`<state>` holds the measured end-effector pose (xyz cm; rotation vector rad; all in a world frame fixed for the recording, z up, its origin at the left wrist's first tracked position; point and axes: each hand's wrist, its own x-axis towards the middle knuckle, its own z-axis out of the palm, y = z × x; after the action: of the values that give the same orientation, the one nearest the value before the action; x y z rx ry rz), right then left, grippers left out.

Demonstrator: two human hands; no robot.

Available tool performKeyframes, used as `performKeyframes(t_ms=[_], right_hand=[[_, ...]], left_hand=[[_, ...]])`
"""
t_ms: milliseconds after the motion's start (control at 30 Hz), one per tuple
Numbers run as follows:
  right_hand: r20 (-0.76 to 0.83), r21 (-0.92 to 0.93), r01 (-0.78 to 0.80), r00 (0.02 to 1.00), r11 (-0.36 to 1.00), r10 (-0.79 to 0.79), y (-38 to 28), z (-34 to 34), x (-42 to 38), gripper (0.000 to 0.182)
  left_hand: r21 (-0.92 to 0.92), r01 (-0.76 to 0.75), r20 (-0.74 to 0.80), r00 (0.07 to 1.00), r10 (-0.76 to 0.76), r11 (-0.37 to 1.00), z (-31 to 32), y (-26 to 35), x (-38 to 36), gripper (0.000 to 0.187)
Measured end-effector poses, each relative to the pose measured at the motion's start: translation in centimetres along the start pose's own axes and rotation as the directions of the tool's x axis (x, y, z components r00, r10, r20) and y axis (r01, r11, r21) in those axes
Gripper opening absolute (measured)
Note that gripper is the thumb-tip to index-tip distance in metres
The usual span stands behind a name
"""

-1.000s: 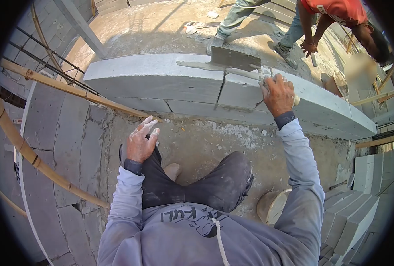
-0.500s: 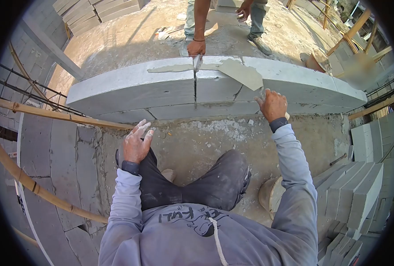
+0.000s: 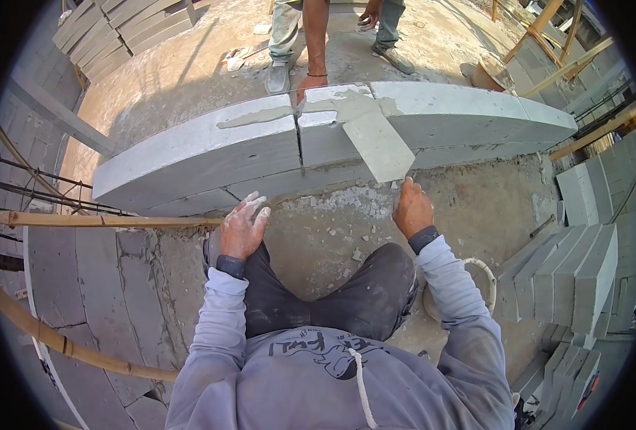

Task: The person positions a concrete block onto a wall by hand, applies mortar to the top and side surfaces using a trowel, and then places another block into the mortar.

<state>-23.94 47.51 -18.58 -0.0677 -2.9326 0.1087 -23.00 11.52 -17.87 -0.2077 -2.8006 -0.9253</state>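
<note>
My right hand (image 3: 412, 208) is closed around the handle of a flat trowel (image 3: 379, 148). The trowel's wide blade slants across the near face of a low block wall (image 3: 235, 159), its far end touching grey mortar (image 3: 357, 105) on the top edge. Mortar also lies in a strip left of the vertical joint between two blocks. Dusty with mortar, my left hand (image 3: 243, 228) hovers above my left knee, fingers apart and holding nothing. Across the wall, a co-worker's hand (image 3: 311, 87) reaches to the top of that joint; its fingers are partly hidden.
Grey blocks (image 3: 569, 276) are stacked at the right, with more (image 3: 128, 29) at the far left. A bucket (image 3: 481, 276) stands beside my right arm. Bamboo poles (image 3: 103, 218) and steel bars (image 3: 42, 183) cross the left side. Mortar crumbs (image 3: 350, 206) litter the floor.
My right hand has come left and toward me, and the trowel blade now slopes down over the wall's near face. Mortar spreads wider on top. The whole view has shifted slightly.
</note>
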Motion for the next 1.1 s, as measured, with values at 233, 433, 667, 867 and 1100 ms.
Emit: performKeyframes(t_ms=[233, 433, 667, 867, 1100], right_hand=[[0.094, 0.404, -0.013, 0.995, 0.915, -0.027, 0.3, -8.4, 2.0, 0.042], [0.291, 0.578, -0.392, 0.918, 0.716, 0.268, 1.9, -9.5, 4.7, 0.043], [0.544, 0.546, -0.423, 0.835, 0.723, 0.078, -4.7, -13.9, 7.4, 0.057], [0.311, 0.155, 0.029, 0.947, 0.988, -0.077, -7.2, -11.8, 10.3, 0.046], [0.195, -0.148, -0.270, 0.935, 0.952, 0.296, 5.5, -11.5, 11.5, 0.044]], left_hand=[[-0.118, -0.073, 0.086, 0.993, 0.084, 0.990, 3.0, -0.7, 2.4, 0.033], [-0.177, -0.106, 0.148, 0.980, 0.133, 0.978, 4.5, -0.8, 3.4, 0.032], [-0.254, -0.100, 0.165, 0.976, 0.145, 0.962, 4.3, -1.1, 3.6, 0.031], [-0.243, -0.061, 0.195, 0.975, 0.110, 0.968, 4.3, -0.4, 3.5, 0.032], [-0.179, -0.043, 0.207, 0.975, 0.081, 0.983, 3.2, -0.7, 3.1, 0.032]])
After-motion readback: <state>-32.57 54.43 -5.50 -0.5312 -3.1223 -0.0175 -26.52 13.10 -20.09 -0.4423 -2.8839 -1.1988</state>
